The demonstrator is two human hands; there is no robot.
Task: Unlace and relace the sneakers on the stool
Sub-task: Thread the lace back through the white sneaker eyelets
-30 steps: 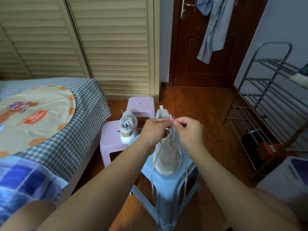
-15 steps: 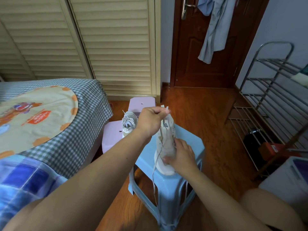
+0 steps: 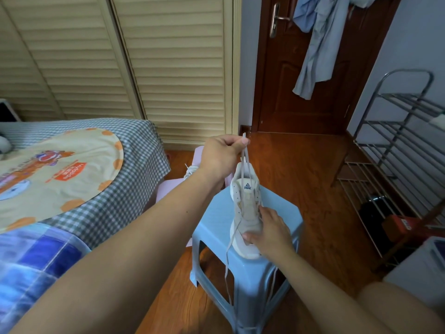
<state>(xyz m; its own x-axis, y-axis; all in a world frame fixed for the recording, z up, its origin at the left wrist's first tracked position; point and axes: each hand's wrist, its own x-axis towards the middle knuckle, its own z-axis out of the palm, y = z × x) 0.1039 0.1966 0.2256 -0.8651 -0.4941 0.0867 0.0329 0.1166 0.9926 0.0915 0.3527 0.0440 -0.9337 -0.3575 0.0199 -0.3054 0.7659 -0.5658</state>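
- While pinching lace [image 3: 243, 162] taut at frame centre, left hand [image 3: 222, 156] above sneaker [image 3: 245, 208].
- Right hand [image 3: 271, 233] clasping toe, lower centre, on blue stool [image 3: 216, 220].
- Long axis: toe low, heel up-frame.

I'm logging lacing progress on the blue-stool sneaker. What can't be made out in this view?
- Second sneaker: mostly hidden behind the left hand and forearm.
- Sneaker toe: covered by the right hand.
- Eyelets threaded: too small to count.
- Lace ends: lost below the blue stool.
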